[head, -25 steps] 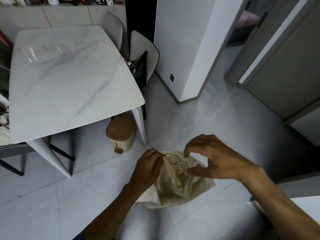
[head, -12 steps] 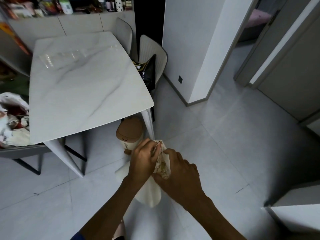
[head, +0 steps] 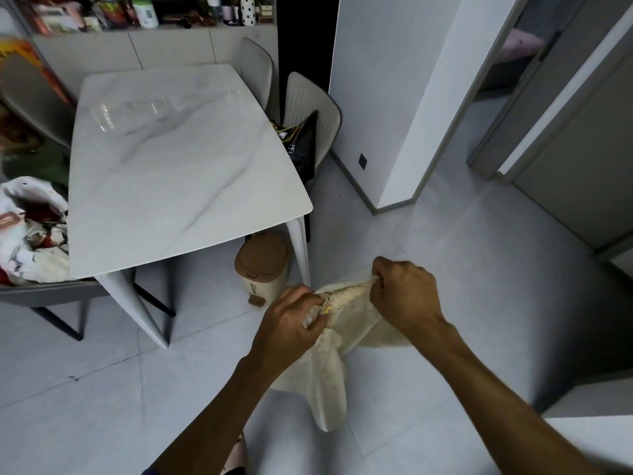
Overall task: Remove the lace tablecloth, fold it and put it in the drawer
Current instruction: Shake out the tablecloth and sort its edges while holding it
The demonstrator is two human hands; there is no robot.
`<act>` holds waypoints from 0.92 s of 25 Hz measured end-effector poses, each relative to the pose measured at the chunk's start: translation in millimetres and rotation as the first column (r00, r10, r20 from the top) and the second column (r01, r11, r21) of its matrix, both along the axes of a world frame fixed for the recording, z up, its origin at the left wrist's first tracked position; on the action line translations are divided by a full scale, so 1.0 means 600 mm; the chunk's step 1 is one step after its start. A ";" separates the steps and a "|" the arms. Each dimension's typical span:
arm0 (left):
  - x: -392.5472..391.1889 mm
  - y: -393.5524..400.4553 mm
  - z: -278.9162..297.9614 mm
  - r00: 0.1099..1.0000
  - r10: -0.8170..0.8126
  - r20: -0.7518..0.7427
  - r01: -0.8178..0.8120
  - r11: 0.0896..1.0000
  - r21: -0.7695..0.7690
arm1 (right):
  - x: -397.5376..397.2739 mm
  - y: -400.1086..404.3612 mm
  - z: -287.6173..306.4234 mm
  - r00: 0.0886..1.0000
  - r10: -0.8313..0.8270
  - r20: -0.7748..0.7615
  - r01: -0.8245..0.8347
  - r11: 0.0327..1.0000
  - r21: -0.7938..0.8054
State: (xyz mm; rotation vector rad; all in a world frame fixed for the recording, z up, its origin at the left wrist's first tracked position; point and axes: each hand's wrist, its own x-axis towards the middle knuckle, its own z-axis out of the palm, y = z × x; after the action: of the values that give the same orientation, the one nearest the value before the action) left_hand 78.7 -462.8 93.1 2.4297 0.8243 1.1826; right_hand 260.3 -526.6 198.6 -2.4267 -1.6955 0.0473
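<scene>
The cream lace tablecloth hangs bunched between both hands above the floor, its lower part drooping down. My left hand grips one gathered end of its top edge. My right hand pinches the other end, a short stretch of the edge pulled taut between them. The white marble table stands bare to the upper left. No drawer is in view.
A small beige bin sits on the floor by the table leg. Chairs stand at the table's far right, one with a black bag. Another chair on the left holds a pile of cloth. A wall corner and doorways lie to the right.
My hands came together on the cloth half a second ago and have now moved apart, stretching its top edge. The view has shifted so more of the table shows.
</scene>
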 end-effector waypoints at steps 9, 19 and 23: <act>0.009 -0.037 -0.023 0.933 0.110 -0.343 -0.201 0.950 -0.241 | 0.042 -0.006 0.074 0.945 0.296 0.135 -0.271 0.946 -0.180; 0.021 -0.074 -0.086 0.969 0.024 -0.244 -0.129 0.898 -0.422 | 0.113 -0.056 0.134 0.899 0.395 -0.189 -0.420 0.900 -0.115; 0.011 -0.054 -0.071 1.000 0.026 -0.006 -0.025 0.865 -0.500 | 0.167 -0.082 0.145 0.919 0.321 -0.231 -0.351 0.930 -0.106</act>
State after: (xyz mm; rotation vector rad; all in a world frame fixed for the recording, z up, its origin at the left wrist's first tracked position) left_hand 85.4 -495.4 50.4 1.9921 1.0186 0.8406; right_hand 360.3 -575.9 285.5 -2.0983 -2.0466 0.4721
